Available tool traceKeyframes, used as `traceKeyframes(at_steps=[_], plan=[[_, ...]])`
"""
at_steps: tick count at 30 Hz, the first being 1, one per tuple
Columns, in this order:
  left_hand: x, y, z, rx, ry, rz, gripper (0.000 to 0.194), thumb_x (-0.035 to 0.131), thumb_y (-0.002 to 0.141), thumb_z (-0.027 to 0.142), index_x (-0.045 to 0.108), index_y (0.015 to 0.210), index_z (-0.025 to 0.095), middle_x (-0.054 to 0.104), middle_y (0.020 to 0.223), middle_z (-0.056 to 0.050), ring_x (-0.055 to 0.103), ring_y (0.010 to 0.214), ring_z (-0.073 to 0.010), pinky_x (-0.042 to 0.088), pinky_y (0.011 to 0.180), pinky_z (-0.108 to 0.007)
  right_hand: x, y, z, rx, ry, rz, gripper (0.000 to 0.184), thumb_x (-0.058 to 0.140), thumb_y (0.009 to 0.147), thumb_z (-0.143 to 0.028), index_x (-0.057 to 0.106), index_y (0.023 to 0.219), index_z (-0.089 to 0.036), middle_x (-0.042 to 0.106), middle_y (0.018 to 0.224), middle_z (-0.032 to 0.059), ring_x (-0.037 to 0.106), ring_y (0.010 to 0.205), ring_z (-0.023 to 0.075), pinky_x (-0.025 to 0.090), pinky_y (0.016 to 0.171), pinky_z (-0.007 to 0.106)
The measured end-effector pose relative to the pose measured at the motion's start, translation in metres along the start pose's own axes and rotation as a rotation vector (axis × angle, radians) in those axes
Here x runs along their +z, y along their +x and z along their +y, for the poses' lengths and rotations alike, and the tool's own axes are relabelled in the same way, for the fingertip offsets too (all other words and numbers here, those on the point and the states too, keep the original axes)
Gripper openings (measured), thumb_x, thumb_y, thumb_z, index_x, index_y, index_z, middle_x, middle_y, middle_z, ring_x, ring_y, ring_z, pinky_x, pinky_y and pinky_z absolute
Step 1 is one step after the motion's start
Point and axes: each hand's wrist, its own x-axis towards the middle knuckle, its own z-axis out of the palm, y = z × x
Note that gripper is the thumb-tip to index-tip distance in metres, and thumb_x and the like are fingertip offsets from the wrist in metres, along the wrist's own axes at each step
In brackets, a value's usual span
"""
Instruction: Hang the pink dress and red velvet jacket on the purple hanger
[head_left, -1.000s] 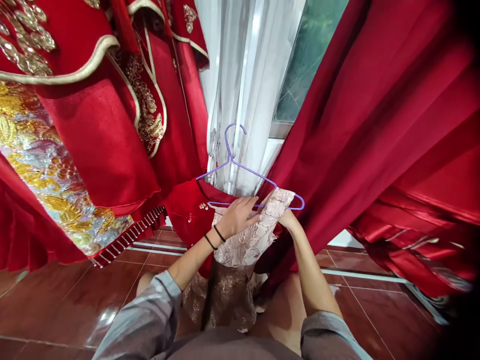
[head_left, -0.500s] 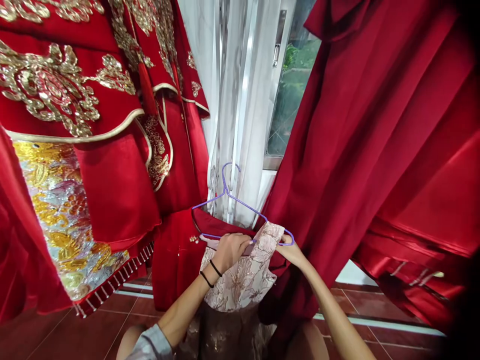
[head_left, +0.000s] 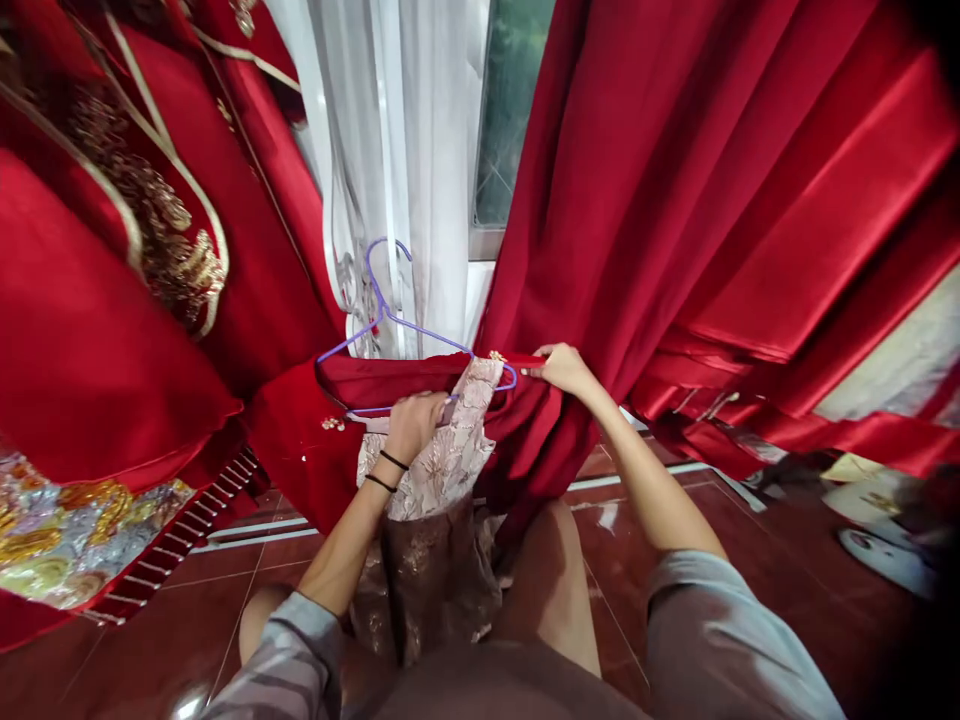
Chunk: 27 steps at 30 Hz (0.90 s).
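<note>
A purple hanger (head_left: 427, 330) stands upright in front of me with its hook free in the air. On it hang a pale pink floral dress (head_left: 442, 460) with a brownish skirt and, behind that, a red garment (head_left: 289, 430) with small gold-coloured ornaments. My left hand (head_left: 416, 425) is closed over the hanger's lower bar at the dress neckline; a black band circles that wrist twice. Off the hanger's right end, my right hand (head_left: 562, 370) pinches the red garment's shoulder edge and stretches it sideways.
Red clothes with gold embroidery (head_left: 180, 230) hang at the left. A long red drape (head_left: 600, 180) hangs at the right. Between them are a white sheer curtain (head_left: 435, 150) and a window (head_left: 514, 110). Slippers (head_left: 885, 555) lie on the red tiled floor (head_left: 615, 560) at lower right.
My right hand has left the hanger's right end and now pulls the red garment's shoulder outward there. The red fabric spreads wider behind the dress. My view has shifted right and downward.
</note>
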Motion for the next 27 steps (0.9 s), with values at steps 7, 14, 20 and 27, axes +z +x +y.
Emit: traceKeyframes(at_steps=[7, 14, 20, 27], plan=[[0.011, 0.009, -0.005, -0.071, 0.069, 0.036, 0.036, 0.036, 0.1, 0.033, 0.07, 0.104, 0.023, 0.073, 0.098, -0.009, 0.066, 0.094, -0.0226, 0.04, 0.075, -0.03, -0.004, -0.006, -0.012, -0.014, 0.006, 0.079, 0.022, 0.065, 0.071, -0.026, 0.073, 0.087, -0.013, 0.07, 0.076, 0.0047, 0.062, 0.073, 0.0181, 0.045, 0.068, 0.026], [0.01, 0.012, 0.002, -0.152, 0.116, -0.018, 0.039, 0.035, 0.099, 0.035, 0.071, 0.101, 0.023, 0.074, 0.093, -0.009, 0.067, 0.083, -0.024, 0.035, 0.066, -0.031, -0.038, -0.057, -0.064, -0.055, 0.1, 0.452, 0.019, 0.054, 0.08, -0.024, 0.07, 0.087, -0.016, 0.069, 0.079, 0.0081, 0.063, 0.079, 0.0235, 0.048, 0.076, 0.035], [0.014, 0.012, 0.003, -0.221, 0.115, -0.022, 0.028, 0.045, 0.09, 0.026, 0.07, 0.086, 0.013, 0.071, 0.08, -0.016, 0.065, 0.076, -0.0267, 0.037, 0.066, -0.033, 0.052, -0.148, -0.122, -0.121, -0.145, -0.024, 0.035, 0.048, 0.092, -0.041, 0.064, 0.11, -0.015, 0.071, 0.078, 0.0144, 0.069, 0.073, 0.0285, 0.052, 0.069, 0.039], [0.0, 0.009, -0.007, -0.077, -0.555, 0.193, 0.038, 0.037, 0.095, 0.037, 0.06, 0.075, 0.016, 0.066, 0.078, -0.007, 0.059, 0.075, -0.0178, 0.04, 0.07, -0.027, 0.103, -0.144, -0.118, -0.04, -0.244, -0.238, 0.052, 0.028, 0.1, -0.048, 0.057, 0.125, -0.013, 0.073, 0.094, 0.0212, 0.072, 0.087, 0.0322, 0.052, 0.069, 0.038]])
